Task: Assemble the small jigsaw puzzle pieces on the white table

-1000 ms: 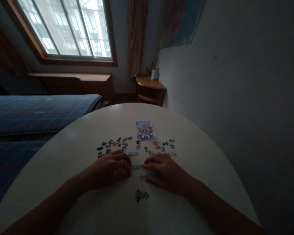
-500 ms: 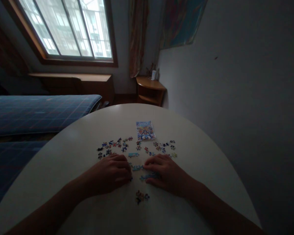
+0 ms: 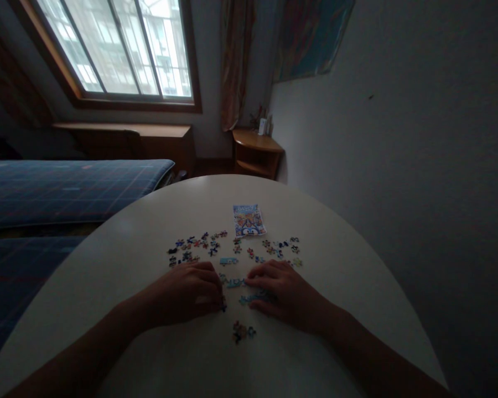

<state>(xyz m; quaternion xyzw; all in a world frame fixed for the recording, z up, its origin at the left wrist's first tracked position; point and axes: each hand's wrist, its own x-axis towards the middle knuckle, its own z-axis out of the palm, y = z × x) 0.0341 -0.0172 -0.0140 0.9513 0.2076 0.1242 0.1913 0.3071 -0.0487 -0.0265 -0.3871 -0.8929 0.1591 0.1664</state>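
Observation:
My left hand (image 3: 193,290) rests on the table with its fingers curled. A small dark puzzle piece (image 3: 223,304) shows at its thumb and fingertips. Across from it, my right hand (image 3: 280,290) lies with fingers and thumb apart, partly covering a light blue joined strip of puzzle pieces (image 3: 247,299). Its index fingertip reaches the end of another light blue joined group (image 3: 234,283) between the hands. Just beyond lies a separate blue joined section (image 3: 228,261). Nearer to me is a small brownish cluster of puzzle pieces (image 3: 240,332).
Loose puzzle pieces (image 3: 197,242) are scattered at the far left, with more loose pieces (image 3: 279,246) at the far right. Behind them lies a colourful picture packet (image 3: 249,221). The round white table (image 3: 344,265) stands near a wall and a blue plaid mattress (image 3: 74,190).
The dark puzzle piece at my left fingertips shows more than before. My right hand stays almost in place. The whole view has shifted slightly.

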